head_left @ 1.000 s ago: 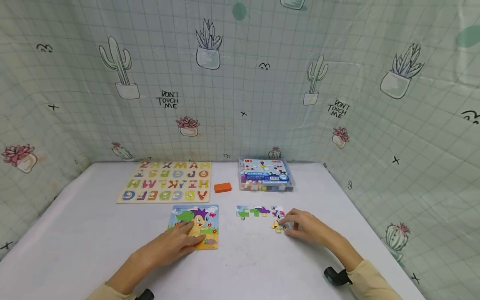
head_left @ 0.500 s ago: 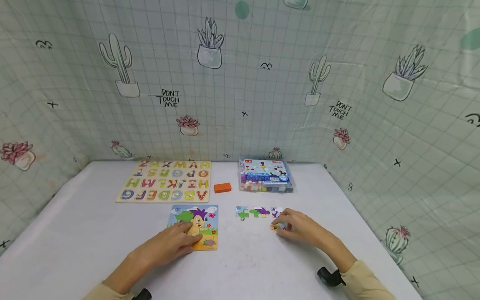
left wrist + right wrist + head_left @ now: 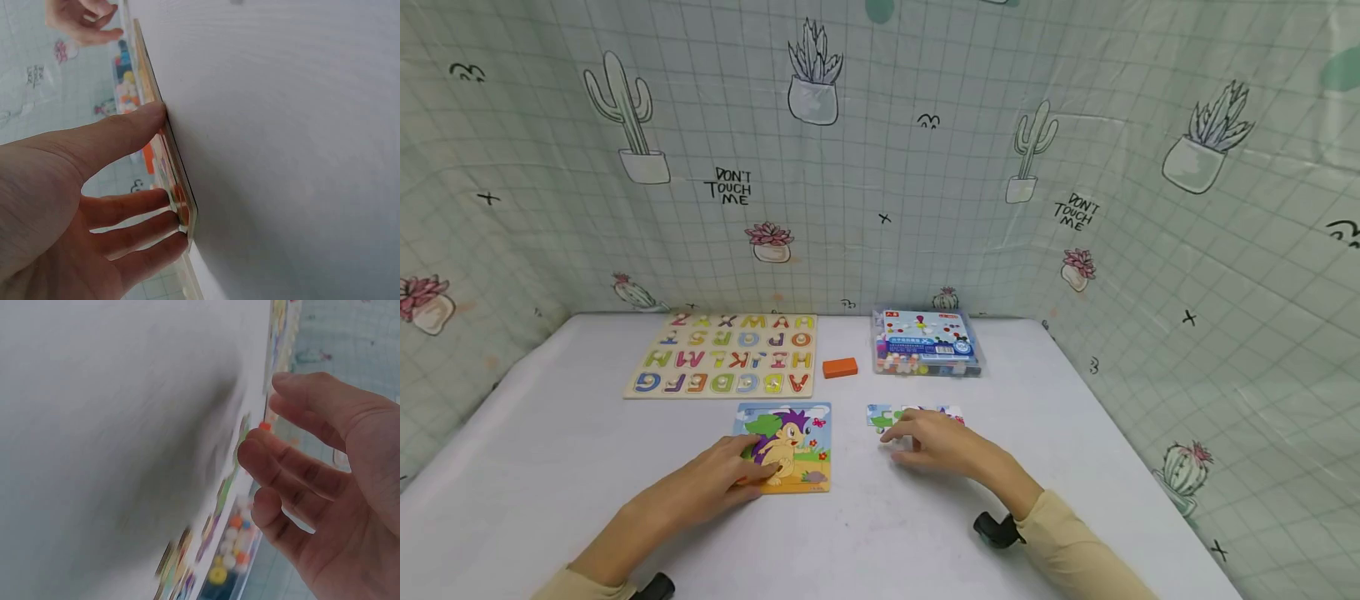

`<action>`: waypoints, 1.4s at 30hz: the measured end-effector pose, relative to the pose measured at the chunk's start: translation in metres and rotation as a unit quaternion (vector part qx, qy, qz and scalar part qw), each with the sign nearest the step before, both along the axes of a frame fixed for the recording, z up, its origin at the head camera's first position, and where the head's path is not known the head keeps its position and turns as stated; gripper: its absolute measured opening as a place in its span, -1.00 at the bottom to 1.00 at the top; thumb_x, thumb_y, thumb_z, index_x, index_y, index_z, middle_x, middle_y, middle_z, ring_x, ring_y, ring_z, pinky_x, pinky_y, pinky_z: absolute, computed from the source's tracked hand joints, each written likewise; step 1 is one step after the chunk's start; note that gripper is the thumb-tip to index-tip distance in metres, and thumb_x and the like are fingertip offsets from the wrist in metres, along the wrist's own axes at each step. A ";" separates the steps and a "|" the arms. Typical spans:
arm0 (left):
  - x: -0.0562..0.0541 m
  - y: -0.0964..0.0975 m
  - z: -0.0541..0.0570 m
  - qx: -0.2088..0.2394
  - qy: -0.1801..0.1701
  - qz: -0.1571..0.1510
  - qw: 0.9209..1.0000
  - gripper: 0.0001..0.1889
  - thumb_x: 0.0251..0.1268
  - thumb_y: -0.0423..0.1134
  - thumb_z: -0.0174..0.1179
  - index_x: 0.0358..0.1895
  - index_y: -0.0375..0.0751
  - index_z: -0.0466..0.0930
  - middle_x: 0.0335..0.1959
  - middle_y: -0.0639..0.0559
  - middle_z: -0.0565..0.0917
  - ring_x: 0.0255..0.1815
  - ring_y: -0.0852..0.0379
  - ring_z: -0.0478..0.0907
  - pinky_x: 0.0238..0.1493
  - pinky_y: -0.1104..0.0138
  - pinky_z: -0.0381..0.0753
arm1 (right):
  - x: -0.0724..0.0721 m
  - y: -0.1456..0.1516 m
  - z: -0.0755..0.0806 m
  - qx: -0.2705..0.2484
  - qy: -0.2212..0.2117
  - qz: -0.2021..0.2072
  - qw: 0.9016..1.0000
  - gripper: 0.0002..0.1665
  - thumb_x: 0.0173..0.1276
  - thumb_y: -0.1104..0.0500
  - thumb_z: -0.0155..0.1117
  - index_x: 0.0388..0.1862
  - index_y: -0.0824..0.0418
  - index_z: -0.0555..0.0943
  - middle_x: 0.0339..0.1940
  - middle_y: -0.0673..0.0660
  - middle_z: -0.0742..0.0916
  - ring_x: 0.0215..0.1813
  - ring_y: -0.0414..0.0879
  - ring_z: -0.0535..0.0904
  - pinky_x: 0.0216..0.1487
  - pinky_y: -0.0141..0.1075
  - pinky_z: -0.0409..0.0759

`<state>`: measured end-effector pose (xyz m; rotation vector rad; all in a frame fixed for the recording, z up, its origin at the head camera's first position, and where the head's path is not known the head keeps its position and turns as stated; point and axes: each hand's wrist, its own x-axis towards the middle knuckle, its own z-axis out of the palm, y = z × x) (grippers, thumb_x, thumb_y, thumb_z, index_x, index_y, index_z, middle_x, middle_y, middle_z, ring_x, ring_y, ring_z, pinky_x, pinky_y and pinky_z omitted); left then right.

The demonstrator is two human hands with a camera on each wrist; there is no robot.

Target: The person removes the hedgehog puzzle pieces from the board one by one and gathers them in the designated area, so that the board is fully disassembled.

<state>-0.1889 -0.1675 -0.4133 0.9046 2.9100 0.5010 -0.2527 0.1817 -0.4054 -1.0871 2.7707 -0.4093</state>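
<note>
A square puzzle board (image 3: 812, 462) with a hedgehog picture lies on the table in front of my left hand (image 3: 707, 475). The fingers of that hand are spread over the board's left side. In the left wrist view the thumb (image 3: 140, 122) touches the board's edge and the other fingertips rest on it further along. Just right of the board, my right hand (image 3: 951, 446) hovers with loosely bent fingers and nothing between them. Loose jigsaw pieces (image 3: 878, 414) lie in a row behind it, partly hidden by the hand. In the right wrist view, pieces (image 3: 169, 562) appear below the fingers.
A wooden alphabet board (image 3: 718, 348) lies at the back left. To its right are an orange block (image 3: 840, 367) and a clear plastic box (image 3: 927, 343) of small colourful parts. A patterned cloth (image 3: 880, 167) hangs around the table's back and sides.
My right hand has moved left, away from the lower right piece, and now covers part of the row. My left hand has slid slightly left, uncovering more of the hedgehog.
</note>
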 end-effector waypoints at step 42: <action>0.000 -0.007 0.001 -0.003 0.035 -0.036 0.999 -0.77 0.18 -0.27 0.35 -0.08 -0.10 0.78 0.08 -0.44 0.63 0.11 -0.31 0.61 0.03 -0.07 0.64 | -0.021 -0.156 -0.010 0.015 -0.007 0.049 0.999 -0.49 0.33 -0.05 0.36 0.24 0.01 0.60 0.23 -0.01 0.64 0.22 -0.20 0.54 0.28 -0.36 0.52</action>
